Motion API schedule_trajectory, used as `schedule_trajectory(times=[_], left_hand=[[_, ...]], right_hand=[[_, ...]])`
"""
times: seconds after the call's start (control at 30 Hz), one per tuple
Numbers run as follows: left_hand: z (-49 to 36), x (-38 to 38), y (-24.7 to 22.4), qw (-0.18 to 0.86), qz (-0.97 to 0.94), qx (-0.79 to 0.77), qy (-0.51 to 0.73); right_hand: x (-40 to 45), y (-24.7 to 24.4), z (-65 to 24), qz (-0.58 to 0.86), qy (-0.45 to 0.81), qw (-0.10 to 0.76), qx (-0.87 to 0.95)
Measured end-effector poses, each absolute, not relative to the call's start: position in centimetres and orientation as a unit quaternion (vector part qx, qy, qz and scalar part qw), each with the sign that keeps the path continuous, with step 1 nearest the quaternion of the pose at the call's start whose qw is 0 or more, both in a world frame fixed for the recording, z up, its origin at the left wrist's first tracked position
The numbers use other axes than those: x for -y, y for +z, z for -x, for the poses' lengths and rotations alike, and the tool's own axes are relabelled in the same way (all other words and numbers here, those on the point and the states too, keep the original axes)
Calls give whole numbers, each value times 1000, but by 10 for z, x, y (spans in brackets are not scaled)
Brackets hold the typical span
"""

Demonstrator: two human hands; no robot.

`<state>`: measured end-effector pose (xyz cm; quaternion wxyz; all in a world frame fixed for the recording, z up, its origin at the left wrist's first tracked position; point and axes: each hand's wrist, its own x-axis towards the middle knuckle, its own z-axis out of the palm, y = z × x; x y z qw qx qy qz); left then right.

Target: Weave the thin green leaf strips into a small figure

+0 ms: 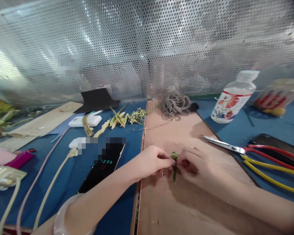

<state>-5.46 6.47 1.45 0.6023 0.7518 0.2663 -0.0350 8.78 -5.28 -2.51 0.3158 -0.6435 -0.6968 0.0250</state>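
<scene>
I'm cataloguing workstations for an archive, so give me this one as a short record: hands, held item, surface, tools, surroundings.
Left hand: fingertips pinched on the sprig
Right hand: fingertips meeting the left's at the sprig
Held item: small green sprig, leaf pointing toward the wearer
Surface: tan board on a blue tabletop
Tools: scissors, blade tips over the board, red and yellow handles off its right edge
Left of board: phone showing 12:56
Far end of board: tangled grey cord
Backdrop: perforated screen
</scene>
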Motion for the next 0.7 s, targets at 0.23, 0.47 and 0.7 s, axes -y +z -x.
schedule_trajectory(times=[0.23, 0.47, 0.7], left_hand=[[55, -65, 11, 576, -772, -267, -26], [53, -64, 11, 578, -771, -268, -18], [52, -65, 11, 571, -777, -265, -21]], right_hand=[[53, -24, -88, 639, 19, 308, 704], [56, -18, -89, 657, 27, 307, 688], [53, -24, -91, 645, 48, 312, 696]])
